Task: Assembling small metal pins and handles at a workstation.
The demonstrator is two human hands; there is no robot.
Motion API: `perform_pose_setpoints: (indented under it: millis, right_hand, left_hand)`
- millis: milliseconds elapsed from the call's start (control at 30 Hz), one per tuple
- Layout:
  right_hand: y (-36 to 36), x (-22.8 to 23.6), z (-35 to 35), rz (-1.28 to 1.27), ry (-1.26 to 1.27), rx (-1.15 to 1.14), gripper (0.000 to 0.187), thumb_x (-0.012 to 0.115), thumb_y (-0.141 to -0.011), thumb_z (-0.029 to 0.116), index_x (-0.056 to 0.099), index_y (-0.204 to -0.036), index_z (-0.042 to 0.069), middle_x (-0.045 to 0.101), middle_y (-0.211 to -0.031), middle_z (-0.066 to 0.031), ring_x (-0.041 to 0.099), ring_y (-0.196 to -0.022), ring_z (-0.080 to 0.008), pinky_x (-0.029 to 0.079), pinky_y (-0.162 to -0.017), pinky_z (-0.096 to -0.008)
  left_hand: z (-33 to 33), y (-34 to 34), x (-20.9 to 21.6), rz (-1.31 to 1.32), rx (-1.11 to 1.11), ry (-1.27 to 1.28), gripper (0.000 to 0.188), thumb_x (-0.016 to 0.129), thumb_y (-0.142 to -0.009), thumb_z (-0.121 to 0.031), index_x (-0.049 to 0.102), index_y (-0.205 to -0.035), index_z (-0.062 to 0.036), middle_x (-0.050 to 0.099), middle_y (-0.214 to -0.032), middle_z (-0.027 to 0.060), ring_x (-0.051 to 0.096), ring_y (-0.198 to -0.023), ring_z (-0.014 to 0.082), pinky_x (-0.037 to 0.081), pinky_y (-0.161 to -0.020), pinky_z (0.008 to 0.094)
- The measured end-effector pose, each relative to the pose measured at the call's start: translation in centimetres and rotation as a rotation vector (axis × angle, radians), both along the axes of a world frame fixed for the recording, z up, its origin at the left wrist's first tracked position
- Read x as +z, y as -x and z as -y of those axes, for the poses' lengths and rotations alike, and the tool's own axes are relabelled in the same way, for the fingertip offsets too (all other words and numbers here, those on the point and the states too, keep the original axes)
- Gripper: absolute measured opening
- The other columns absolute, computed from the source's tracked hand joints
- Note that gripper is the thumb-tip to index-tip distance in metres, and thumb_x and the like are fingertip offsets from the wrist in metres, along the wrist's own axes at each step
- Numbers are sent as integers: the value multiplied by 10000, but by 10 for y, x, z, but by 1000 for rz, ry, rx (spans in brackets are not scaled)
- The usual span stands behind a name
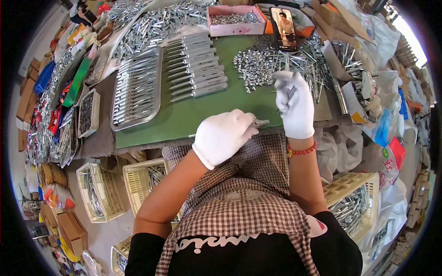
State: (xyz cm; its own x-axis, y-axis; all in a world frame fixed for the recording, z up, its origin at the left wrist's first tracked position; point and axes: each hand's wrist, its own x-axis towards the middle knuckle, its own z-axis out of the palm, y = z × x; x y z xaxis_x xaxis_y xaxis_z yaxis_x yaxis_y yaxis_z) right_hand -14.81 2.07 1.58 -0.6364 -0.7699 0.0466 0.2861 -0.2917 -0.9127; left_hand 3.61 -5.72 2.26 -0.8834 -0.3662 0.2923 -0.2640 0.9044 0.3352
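Left grip (225, 135) pinching metal rod (263, 123), tip jutting rightward, right grip (294, 106) curled round metal piece (291, 93)

The gloved left hand (225, 135) is closed in a grip, back upward, its fingers (248, 133) pointing rightward. The gloved right hand (295, 103) stands ahead and to the right of that grip, its fingers (299, 82) curled. Behind the grip, the bare left forearm (177, 189) slants inward to the right; the bare right forearm (304, 172) runs nearly straight forward.
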Motion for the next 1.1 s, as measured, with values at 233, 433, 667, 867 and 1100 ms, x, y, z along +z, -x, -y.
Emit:
perform_pose_setpoints:
  millis: [233, 433, 667, 867, 1100]
  right_hand:
    - [-11, -2, -19, -804, -383, 173, 352, 579, -1009, 333, 710, -952, 11, 673, -832, -88, 614, -721, -161, 488, -669, -299]
    - [-17, -16, -17, -758, -453, 231, 355, 616, -988, 349, 701, -916, 12, 652, -759, -158, 649, -696, -267, 496, -657, -359]
    - [-16, -24, -11, -673, -414, 150, 299, 626, -990, 279, 684, -910, -3, 590, -689, -114, 551, -613, -187, 452, -608, -336]
    - [-8, -28, -10, -510, -385, 167, 298, 634, -984, 264, 676, -896, -17, 561, -649, -50, 499, -605, -95, 411, -570, -296]
    - [-10, -23, -7, -507, -439, 136, 302, 635, -979, 262, 689, -887, -20, 580, -650, -53, 515, -602, -112, 428, -579, -300]
  left_hand:
    - [2, -6, 1, -103, 43, 25, 256, 712, -868, -307, 708, -1077, -160, 668, -846, 57, 669, -754, 276, 530, -646, 372]
    - [14, 4, -7, -91, 34, 34, 234, 670, -908, -326, 679, -1067, -155, 634, -806, 45, 656, -681, 250, 527, -589, 367]
    - [21, 21, -14, -233, 16, -34, 137, 659, -920, -245, 696, -1007, -146, 638, -772, 60, 651, -672, 275, 518, -581, 374]
    - [27, 28, -19, -235, -14, -1, 114, 680, -911, -215, 723, -989, -143, 646, -745, 60, 647, -646, 270, 510, -565, 365]
    - [31, 30, -20, -225, -30, 4, 118, 654, -935, -223, 701, -1001, -136, 644, -770, 67, 651, -669, 284, 518, -587, 382]
